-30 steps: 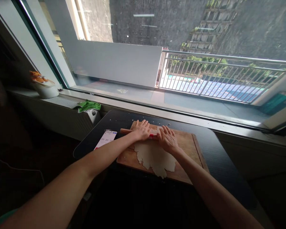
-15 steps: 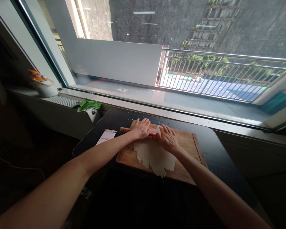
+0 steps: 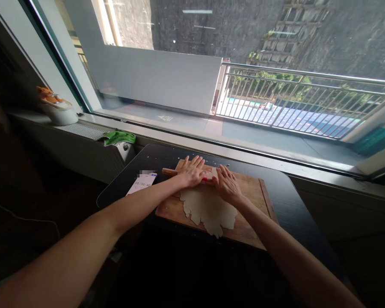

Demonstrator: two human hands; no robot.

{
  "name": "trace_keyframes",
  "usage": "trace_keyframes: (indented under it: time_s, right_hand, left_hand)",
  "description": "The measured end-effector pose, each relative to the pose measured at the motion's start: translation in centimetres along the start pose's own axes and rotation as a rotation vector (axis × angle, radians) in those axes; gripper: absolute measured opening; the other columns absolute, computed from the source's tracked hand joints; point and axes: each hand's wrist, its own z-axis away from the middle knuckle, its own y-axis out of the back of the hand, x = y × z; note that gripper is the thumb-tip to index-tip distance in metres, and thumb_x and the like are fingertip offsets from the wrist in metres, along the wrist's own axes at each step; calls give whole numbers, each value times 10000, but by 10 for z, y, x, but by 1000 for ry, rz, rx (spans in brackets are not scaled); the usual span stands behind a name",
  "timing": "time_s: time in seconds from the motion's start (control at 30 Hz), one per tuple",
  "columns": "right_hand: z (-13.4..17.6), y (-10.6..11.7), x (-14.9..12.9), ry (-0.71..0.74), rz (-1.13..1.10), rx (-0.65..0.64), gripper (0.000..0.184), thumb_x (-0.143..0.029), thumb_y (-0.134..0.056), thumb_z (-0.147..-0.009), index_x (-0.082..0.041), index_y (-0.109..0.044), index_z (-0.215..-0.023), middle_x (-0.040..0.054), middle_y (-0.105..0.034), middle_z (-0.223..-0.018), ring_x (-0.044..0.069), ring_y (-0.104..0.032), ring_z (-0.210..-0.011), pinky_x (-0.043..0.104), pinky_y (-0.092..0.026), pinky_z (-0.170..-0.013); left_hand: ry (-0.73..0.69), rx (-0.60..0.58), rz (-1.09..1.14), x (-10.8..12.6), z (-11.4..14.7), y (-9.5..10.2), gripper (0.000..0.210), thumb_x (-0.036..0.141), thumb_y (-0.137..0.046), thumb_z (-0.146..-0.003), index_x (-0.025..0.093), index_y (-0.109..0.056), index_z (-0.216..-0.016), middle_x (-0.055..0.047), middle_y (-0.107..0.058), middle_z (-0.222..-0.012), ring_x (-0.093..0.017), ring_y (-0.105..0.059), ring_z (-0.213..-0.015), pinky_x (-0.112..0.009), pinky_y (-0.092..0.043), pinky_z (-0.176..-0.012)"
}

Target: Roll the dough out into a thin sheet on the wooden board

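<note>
A thin sheet of pale dough (image 3: 208, 211) with a ragged near edge lies on a wooden board (image 3: 168, 209). Across its far part runs a wooden rolling pin (image 3: 169, 172), its left end sticking out past my left hand. My left hand (image 3: 191, 173) rests palm down on the pin, fingers stretched forward and slightly spread. On the pin's right part lies my right hand (image 3: 227, 184), also flat with its fingers extended. Something red shows on the pin between the two hands. The pin's right end is hidden under my right hand.
The board sits on a black table (image 3: 295, 201), with crumbs along its far side. A phone (image 3: 143, 184) showing a timer lies left of the board. Beyond are a window sill, a green cloth (image 3: 119, 137) on a radiator and a white pot (image 3: 60, 113).
The view has shifted slightly. Both hands and the rolling pin stay in almost the same place on the dough.
</note>
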Motion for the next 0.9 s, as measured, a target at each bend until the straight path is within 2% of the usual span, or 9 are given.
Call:
trace_keyframes:
  time_s: [0.07,0.1,0.23,0.3,0.37,0.53,0.6,0.8,0.9]
  right_hand:
    - [-9,3,-2,-33,2,-17,577,-361,-241,-1025,-70,-432,-1485,166,-385,-1570,274,-284,-1483,454,-284,-1178]
    - [-2,3,-1,-3,-2,-24,575,-361,-243,-1024,-77,-436,-1485,163,-411,-1555,271,-307,-1473,455,-286,-1178]
    - [67,-12,12,266,-48,9,574,-373,-265,-1015,-140,-392,-1524,138,-423,-1553,252,-349,-1454,471,-288,-1182]
    - [87,-19,17,348,-67,44,580,-369,-284,-1010,-157,-353,-1546,135,-404,-1565,246,-342,-1458,478,-292,-1180]
    - [77,-20,18,325,-77,67,581,-358,-302,-1005,-149,-351,-1545,145,-401,-1565,256,-325,-1466,488,-296,-1176]
    - [-1,-6,7,18,-42,33,540,-339,-254,-1018,-100,-487,-1442,167,-435,-1541,284,-334,-1458,476,-312,-1162]
    - [-1,-4,5,15,-43,15,530,-339,-245,-1020,-113,-518,-1414,155,-481,-1510,278,-366,-1440,462,-319,-1159]
    - [72,-11,15,320,-156,76,519,-252,-321,-972,-173,-469,-1463,135,-543,-1453,254,-469,-1361,466,-372,-1125]
    - [73,-3,15,310,-226,43,488,-205,-345,-944,-157,-539,-1389,149,-639,-1314,251,-583,-1210,426,-463,-1026]
  left_hand:
    - [61,-24,4,1,-10,4,594,389,-267,-1023,115,-326,-1546,-132,-284,-1616,-275,-215,-1508,-547,-148,-1212]
    - [43,-32,3,1,-3,2,588,393,-264,-1026,119,-339,-1541,-129,-302,-1610,-272,-223,-1506,-537,-149,-1214]
    - [-226,-4,0,2,65,-16,614,463,-269,-1034,130,-326,-1547,-122,-337,-1598,-233,-222,-1508,-448,-103,-1234]
    - [-318,0,-3,2,86,-22,637,492,-281,-1029,134,-301,-1556,-118,-301,-1614,-223,-197,-1515,-428,-65,-1239]
    - [-287,1,-7,1,78,-20,650,491,-286,-1024,118,-294,-1556,-126,-270,-1624,-231,-169,-1522,-433,-47,-1240]
    - [-49,-86,7,-2,-2,3,629,416,-273,-1019,98,-270,-1562,-140,-220,-1636,-281,-165,-1521,-527,-110,-1221]
    - [-60,-103,12,-1,-4,5,623,412,-266,-1019,104,-278,-1561,-140,-239,-1630,-283,-183,-1517,-537,-118,-1216]
    - [-316,-65,22,6,84,-18,630,431,-315,-1013,143,-245,-1569,-111,-271,-1629,-238,-169,-1519,-437,-74,-1227]
    - [-340,-65,17,-2,96,-15,604,328,-387,-984,143,-288,-1551,-132,-331,-1602,-253,-256,-1486,-450,-112,-1218]
